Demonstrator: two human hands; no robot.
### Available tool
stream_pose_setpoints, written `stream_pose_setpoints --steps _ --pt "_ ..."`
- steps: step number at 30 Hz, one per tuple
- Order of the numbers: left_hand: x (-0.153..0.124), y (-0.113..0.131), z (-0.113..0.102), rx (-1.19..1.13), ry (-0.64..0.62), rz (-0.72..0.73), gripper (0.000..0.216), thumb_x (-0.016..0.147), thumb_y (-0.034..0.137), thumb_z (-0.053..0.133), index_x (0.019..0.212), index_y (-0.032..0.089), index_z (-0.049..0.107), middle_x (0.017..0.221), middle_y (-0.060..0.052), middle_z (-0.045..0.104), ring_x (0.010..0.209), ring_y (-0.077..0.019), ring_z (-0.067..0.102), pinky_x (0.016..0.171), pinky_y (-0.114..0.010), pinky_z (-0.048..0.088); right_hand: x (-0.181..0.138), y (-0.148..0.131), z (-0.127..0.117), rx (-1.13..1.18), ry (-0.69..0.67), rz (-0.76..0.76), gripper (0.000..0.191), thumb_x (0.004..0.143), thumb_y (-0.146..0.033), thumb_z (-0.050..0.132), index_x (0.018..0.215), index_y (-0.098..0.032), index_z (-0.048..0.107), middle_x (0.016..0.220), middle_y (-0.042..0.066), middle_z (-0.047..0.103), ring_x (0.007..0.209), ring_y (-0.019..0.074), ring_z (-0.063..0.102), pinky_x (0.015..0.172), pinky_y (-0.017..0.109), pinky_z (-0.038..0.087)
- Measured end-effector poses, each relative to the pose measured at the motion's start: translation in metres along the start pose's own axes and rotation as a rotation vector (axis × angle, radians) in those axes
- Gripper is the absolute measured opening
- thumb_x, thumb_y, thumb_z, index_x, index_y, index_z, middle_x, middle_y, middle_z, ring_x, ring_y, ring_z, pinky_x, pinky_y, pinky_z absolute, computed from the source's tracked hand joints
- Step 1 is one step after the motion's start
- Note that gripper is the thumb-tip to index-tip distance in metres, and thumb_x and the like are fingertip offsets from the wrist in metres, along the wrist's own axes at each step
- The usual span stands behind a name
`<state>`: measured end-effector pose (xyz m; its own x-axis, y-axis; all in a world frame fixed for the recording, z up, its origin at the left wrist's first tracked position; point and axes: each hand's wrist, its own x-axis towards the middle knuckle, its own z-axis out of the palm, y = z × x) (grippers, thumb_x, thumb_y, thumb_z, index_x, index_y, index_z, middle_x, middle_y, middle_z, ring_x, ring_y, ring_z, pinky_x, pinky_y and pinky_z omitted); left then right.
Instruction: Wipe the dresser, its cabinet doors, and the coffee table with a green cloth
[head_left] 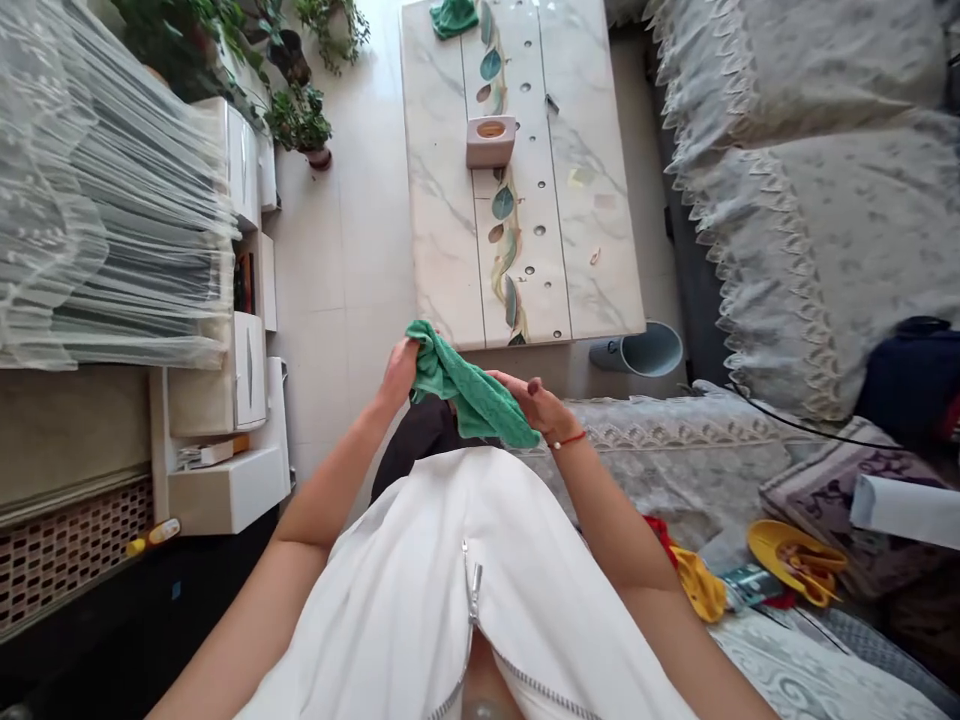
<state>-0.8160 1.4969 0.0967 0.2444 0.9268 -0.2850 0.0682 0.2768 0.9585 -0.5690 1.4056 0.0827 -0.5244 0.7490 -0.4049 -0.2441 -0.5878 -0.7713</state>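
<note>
A green towel-like cloth [476,390] hangs in folds between my hands, just in front of the table's near edge. My left hand [400,372] is closed around its upper left end. My right hand [534,402], with a red string bracelet at the wrist, is against the cloth's right side. Its fingers stretch out along the upper edge of the cloth and the thumb stands apart. Part of the right palm is hidden behind the fabric.
Ahead stands a marble-patterned table [442,220] bearing a pink tissue box [491,145] and another green cloth [454,17]. A grey-blue bin [651,348] is by its near right corner. Lace-covered sofas [817,210] line the right; white cabinets [247,370] and potted plants [298,120] are left.
</note>
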Motion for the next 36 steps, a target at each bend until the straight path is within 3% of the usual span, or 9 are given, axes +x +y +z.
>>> stream_pose_setpoints --steps 3,6,9,14,17,22,29,32,36 --pt "0.07 0.01 0.002 -0.043 -0.139 -0.2 0.079 0.075 0.092 0.065 0.095 0.016 0.066 0.078 -0.004 0.069 0.075 -0.0166 0.069 0.069 -0.027 0.057 0.035 -0.032 -0.03 -0.092 -0.065 0.03 0.121 0.074 -0.091 0.067 0.165 -0.021 0.029 0.158 0.019 0.049 0.137 0.0313 0.06 0.113 0.044 0.052" --pt "0.123 0.028 0.002 0.077 -0.334 -0.182 0.066 0.064 0.066 0.091 0.098 0.016 0.065 0.085 -0.003 0.071 0.078 -0.0158 0.068 0.071 -0.025 0.056 0.069 -0.056 -0.058 -0.434 0.058 0.12 0.11 0.071 -0.053 0.087 0.162 -0.019 0.036 0.15 0.018 0.057 0.13 0.0311 0.062 0.111 0.044 0.052" --pt "0.16 0.055 0.004 0.162 -0.504 -0.024 0.047 0.08 0.047 0.079 0.112 0.015 0.068 0.098 -0.004 0.073 0.091 -0.0181 0.069 0.081 -0.026 0.057 0.091 -0.081 -0.084 -0.701 0.157 0.179 0.068 0.074 -0.039 0.081 0.134 -0.011 0.065 0.124 0.014 0.071 0.116 0.0329 0.065 0.109 0.046 0.052" --pt "0.196 0.085 0.032 0.369 -0.752 0.197 0.047 0.089 0.025 0.063 0.135 0.019 0.063 0.101 -0.003 0.074 0.095 -0.0187 0.07 0.09 -0.026 0.056 0.103 -0.14 -0.116 -0.649 0.295 -0.108 0.07 0.078 -0.053 0.083 0.137 -0.019 0.067 0.138 0.012 0.067 0.131 0.032 0.06 0.115 0.04 0.049" --pt "0.214 0.083 0.049 0.604 -0.628 0.169 0.052 0.087 0.018 0.066 0.138 0.021 0.057 0.1 -0.003 0.074 0.09 -0.0189 0.07 0.084 -0.027 0.057 0.111 -0.171 -0.141 -0.712 0.345 -0.208 0.038 0.09 -0.053 0.072 0.105 -0.018 0.077 0.103 0.008 0.075 0.102 0.0249 0.068 0.095 0.034 0.054" --pt "0.271 0.06 0.056 0.88 -0.305 0.031 0.002 0.086 0.015 0.068 0.085 0.017 0.069 0.093 -0.007 0.073 0.092 -0.023 0.069 0.088 -0.032 0.056 0.157 -0.196 -0.215 -0.842 0.35 -0.217 0.031 0.089 -0.045 0.068 0.078 -0.017 0.066 0.076 0.003 0.067 0.074 0.0154 0.059 0.071 0.025 0.046" --pt "0.373 0.049 0.07 1.01 -0.006 0.116 0.038 0.079 -0.004 0.051 0.099 0.015 0.077 0.11 -0.009 0.078 0.106 -0.0238 0.067 0.105 -0.039 0.053 0.26 -0.236 -0.297 -0.958 0.403 -0.251 0.007 0.081 -0.02 0.068 0.077 -0.018 0.064 0.073 0.002 0.061 0.076 0.015 0.053 0.075 0.026 0.042" --pt "0.383 0.057 0.069 1.063 0.026 0.21 0.026 0.087 0.005 0.058 0.103 0.015 0.076 0.12 -0.013 0.075 0.114 -0.0271 0.063 0.106 -0.041 0.053 0.268 -0.254 -0.312 -0.915 0.368 -0.318 0.003 0.083 -0.015 0.063 0.083 -0.017 0.065 0.07 0.0 0.059 0.069 0.0127 0.052 0.071 0.026 0.043" --pt "0.362 0.038 0.078 1.24 -0.131 0.023 0.032 0.094 0.007 0.05 0.114 0.013 0.074 0.121 -0.019 0.069 0.116 -0.0293 0.063 0.101 -0.042 0.055 0.248 -0.231 -0.319 -0.904 0.309 -0.275 0.003 0.079 -0.014 0.061 0.08 -0.017 0.063 0.077 0.001 0.063 0.074 0.0125 0.054 0.073 0.024 0.043"
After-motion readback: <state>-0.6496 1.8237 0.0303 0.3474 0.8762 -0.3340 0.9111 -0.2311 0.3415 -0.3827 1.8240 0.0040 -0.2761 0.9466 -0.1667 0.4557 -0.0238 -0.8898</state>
